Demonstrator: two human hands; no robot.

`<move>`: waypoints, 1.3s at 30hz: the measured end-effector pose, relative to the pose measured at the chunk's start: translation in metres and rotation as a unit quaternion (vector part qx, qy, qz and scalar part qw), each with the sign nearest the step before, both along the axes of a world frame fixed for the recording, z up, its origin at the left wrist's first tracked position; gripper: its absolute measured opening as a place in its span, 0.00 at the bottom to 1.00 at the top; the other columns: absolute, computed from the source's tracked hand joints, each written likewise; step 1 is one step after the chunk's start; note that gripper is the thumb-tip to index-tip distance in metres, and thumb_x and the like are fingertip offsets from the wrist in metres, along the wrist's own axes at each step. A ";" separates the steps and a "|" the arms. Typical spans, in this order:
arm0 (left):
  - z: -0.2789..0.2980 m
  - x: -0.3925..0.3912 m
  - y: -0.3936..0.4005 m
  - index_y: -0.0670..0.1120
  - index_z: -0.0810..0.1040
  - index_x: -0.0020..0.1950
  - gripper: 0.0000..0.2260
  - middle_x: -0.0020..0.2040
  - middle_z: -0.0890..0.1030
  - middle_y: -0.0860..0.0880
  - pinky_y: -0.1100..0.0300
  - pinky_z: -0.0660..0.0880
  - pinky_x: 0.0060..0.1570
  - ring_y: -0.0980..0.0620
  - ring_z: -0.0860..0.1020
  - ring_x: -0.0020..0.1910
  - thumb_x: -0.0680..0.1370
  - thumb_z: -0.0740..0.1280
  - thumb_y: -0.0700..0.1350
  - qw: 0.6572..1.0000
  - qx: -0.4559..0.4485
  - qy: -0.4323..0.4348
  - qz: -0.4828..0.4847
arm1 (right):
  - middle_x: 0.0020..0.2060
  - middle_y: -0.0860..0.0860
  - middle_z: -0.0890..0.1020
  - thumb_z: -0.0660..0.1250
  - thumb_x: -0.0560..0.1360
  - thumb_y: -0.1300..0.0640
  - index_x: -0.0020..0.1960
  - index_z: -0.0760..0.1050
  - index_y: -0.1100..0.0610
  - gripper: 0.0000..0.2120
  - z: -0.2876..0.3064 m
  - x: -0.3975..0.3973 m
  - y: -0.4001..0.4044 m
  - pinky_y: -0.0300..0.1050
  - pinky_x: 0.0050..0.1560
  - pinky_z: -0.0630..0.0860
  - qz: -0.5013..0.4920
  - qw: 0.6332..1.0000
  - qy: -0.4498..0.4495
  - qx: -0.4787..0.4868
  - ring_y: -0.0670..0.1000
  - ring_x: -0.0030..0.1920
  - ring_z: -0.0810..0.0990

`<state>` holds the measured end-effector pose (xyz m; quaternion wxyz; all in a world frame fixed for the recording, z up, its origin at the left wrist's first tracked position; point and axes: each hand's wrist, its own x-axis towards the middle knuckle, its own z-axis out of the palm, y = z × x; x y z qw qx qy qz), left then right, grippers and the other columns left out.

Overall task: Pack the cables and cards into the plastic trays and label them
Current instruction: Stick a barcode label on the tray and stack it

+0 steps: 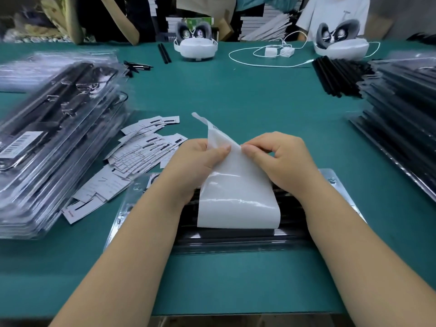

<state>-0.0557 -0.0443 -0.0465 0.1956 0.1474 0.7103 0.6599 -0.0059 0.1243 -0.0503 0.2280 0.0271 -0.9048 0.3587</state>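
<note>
A clear plastic tray (335, 182) with black cables inside lies on the green table straight before me. Above it I hold a white strip of label backing paper (236, 197), which curls up and over. My left hand (200, 159) grips the strip's left side. My right hand (276, 156) pinches a corner at the strip's upper edge with thumb and forefinger. Several white cards (139, 152) with black marks lie scattered to the left of the tray.
A tall stack of packed clear trays (52, 128) stands at the left. Another stack (405, 119) and loose black cables (339, 74) fill the right. Two white headsets (195, 47) (339, 46), a white charger cable (266, 60) and a seated person are at the far edge.
</note>
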 end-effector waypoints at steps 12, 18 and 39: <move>0.003 0.004 0.000 0.49 0.85 0.35 0.14 0.37 0.85 0.47 0.62 0.76 0.31 0.50 0.83 0.34 0.79 0.66 0.47 1.000 -0.001 0.002 0.011 | 0.40 0.33 0.82 0.72 0.72 0.52 0.44 0.83 0.42 0.04 -0.004 0.002 -0.005 0.35 0.46 0.75 0.012 0.996 -0.006 -0.085 0.37 0.44 0.80; 0.002 0.005 0.001 0.43 0.84 0.41 0.12 0.41 0.85 0.44 0.53 0.79 0.42 0.47 0.84 0.39 0.79 0.66 0.46 1.000 -0.011 0.019 0.000 | 0.36 0.44 0.84 0.68 0.76 0.55 0.44 0.84 0.53 0.07 -0.002 0.004 -0.005 0.35 0.41 0.72 0.010 0.999 0.000 -0.045 0.43 0.41 0.79; 0.018 -0.018 -0.032 0.45 0.75 0.33 0.04 0.28 0.75 0.52 0.62 0.65 0.30 0.50 0.70 0.28 0.67 0.63 0.41 0.973 -0.166 0.053 0.153 | 0.24 0.43 0.75 0.67 0.74 0.55 0.35 0.75 0.53 0.09 0.007 -0.004 0.029 0.36 0.27 0.69 -0.271 0.779 0.050 -0.564 0.42 0.23 0.67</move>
